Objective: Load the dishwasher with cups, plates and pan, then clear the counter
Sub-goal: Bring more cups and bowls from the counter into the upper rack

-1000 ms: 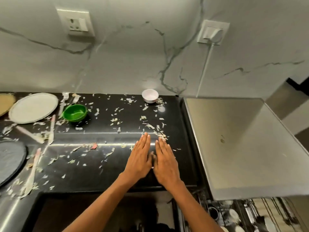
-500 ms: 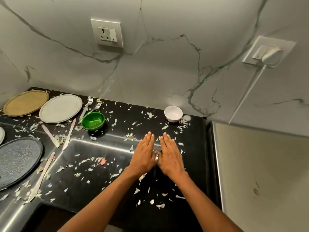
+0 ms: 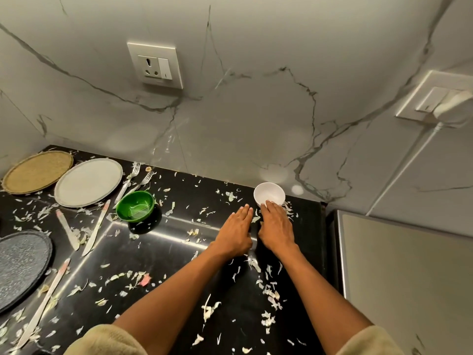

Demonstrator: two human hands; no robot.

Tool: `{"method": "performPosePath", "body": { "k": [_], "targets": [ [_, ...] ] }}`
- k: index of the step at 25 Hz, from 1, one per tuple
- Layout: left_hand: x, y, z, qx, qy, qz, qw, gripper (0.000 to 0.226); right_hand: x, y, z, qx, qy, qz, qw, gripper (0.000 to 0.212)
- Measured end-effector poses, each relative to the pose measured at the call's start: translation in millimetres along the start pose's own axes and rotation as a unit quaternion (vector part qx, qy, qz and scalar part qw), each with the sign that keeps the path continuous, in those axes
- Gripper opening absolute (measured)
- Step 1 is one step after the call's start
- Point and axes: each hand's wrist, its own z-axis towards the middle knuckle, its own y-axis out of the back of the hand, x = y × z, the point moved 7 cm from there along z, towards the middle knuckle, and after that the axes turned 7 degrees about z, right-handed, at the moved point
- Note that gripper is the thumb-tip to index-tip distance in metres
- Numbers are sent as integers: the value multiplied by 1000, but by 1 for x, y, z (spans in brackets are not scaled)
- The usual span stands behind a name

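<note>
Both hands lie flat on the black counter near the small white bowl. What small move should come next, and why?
Probably draw both hands back toward the counter's near edge, raking the scraps into a pile. The left hand and right hand lie flat, side by side, fingers straight, on the counter. The right fingertips are at the white bowl beside the wall, so little room lies ahead.

No readable text, label, brand or number is showing anywhere here: nothing legible is appearing on the dishes, the wall sockets or the counter.
</note>
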Motion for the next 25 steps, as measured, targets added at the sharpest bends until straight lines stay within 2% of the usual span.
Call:
{"method": "performPosePath", "body": {
  "k": [5,9,13,15,17,20,25],
  "targets": [
    [-3,-6,4,25,-8,-17,1000,80,1,-1,13,-39,11,9,999,47],
    [5,-9,-5,14,-9,-60,998,86,2,3,5,-131,38,29,990,29],
    [10,-9,-21,-19,-16,-126,992,90,15,15,-25,-208,88,82,971,24],
    [10,-8,-35,-32,-19,-187,982,94,18,19,-43,-224,57,158,960,29],
    [10,-7,-50,-47,-32,-242,969,99,13,20,-61,-235,-43,299,924,32],
    [9,-8,-72,-74,-37,-298,951,105,9,16,-89,-220,-190,459,840,25],
    [12,-3,-99,-117,-32,-371,921,104,26,11,-124,-197,-272,608,720,23]
  ]
}}
